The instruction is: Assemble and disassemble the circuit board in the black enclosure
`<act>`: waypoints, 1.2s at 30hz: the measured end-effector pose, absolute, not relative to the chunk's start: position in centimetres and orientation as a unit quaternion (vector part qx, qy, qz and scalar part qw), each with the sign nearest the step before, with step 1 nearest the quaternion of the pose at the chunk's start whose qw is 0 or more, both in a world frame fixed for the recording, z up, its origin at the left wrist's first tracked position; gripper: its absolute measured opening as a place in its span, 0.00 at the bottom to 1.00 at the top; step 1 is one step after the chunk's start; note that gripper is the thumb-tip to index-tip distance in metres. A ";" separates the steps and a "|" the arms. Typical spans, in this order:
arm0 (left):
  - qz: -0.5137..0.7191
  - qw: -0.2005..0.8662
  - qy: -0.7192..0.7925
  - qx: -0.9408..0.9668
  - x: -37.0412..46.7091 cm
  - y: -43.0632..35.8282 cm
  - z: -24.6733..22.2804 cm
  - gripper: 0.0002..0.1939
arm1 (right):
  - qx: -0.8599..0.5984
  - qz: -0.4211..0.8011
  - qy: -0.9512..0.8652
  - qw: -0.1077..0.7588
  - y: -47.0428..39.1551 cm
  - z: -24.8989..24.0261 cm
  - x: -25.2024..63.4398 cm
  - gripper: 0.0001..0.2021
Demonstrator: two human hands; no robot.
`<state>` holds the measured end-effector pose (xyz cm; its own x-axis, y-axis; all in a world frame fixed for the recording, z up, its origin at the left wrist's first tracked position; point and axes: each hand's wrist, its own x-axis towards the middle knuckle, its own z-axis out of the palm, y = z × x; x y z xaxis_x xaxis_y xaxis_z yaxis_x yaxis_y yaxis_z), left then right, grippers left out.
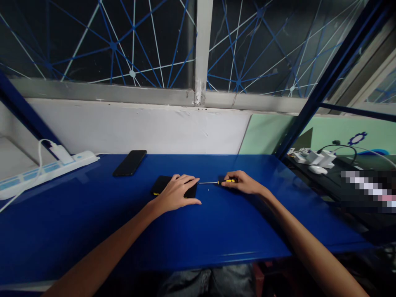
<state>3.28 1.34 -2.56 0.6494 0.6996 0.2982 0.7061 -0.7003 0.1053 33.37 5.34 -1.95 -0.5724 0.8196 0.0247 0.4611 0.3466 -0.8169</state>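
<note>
My left hand [179, 192] lies over a flat black case [159, 183] with a small yellow patch at its near left corner. Its fingers are stretched across the top, and the thumb points right along the near side. My right hand [243, 182] grips a screwdriver [221, 182] by its black and yellow handle. The thin metal shaft points left, with its tip at the case's right edge; whether it touches cannot be made out. A tiny light speck lies on the table just below the shaft.
Both hands work on a blue table [198, 235]. A black smartphone [130, 163] lies at the back left. Along the left edge runs a white power strip [77, 159] with a plugged-in charger and cable. White adapters [320, 159] and cables sit beyond the blue frame at right.
</note>
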 end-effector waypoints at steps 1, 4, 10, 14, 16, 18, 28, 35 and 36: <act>-0.162 0.009 -0.386 -0.908 3.3 1.3 -2.5 0.39 | -0.410 0.386 -0.798 0.217 5.3 -1.8 33.3 0.20; -0.168 0.009 -0.382 -0.909 3.2 1.4 -2.6 0.38 | -0.416 0.369 -0.805 0.209 5.2 -1.6 33.1 0.22; -0.176 0.000 -0.385 -0.906 3.2 1.5 -2.8 0.38 | -0.378 0.401 -0.797 0.247 5.4 -2.2 33.2 0.18; -0.188 -0.011 -0.391 -0.901 3.2 1.4 -2.8 0.40 | -0.397 0.378 -0.804 0.231 5.5 -2.3 33.3 0.19; -0.194 -0.011 -0.392 -0.899 3.2 1.4 -2.9 0.40 | -0.402 0.383 -0.802 0.221 5.4 -2.2 33.1 0.22; -0.198 -0.009 -0.393 -0.898 3.2 1.5 -3.0 0.40 | -0.407 0.401 -0.792 0.216 5.2 -2.2 32.9 0.25; -0.196 -0.016 -0.400 -0.895 3.1 1.7 -3.2 0.43 | -0.395 0.336 -0.812 0.269 5.2 -2.5 32.4 0.19; -0.193 -0.015 -0.397 -0.897 3.2 1.7 -3.0 0.42 | -0.403 0.291 -0.839 0.221 5.1 -1.9 32.6 0.19; -0.191 -0.015 -0.397 -0.898 3.2 1.7 -3.0 0.42 | -0.402 0.281 -0.844 0.218 5.0 -1.9 32.6 0.20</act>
<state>3.16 1.66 -3.01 0.6116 0.7189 0.3304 0.7075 -0.6839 0.1781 32.59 5.05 -1.85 -0.5818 0.8007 0.1428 0.5558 0.5196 -0.6489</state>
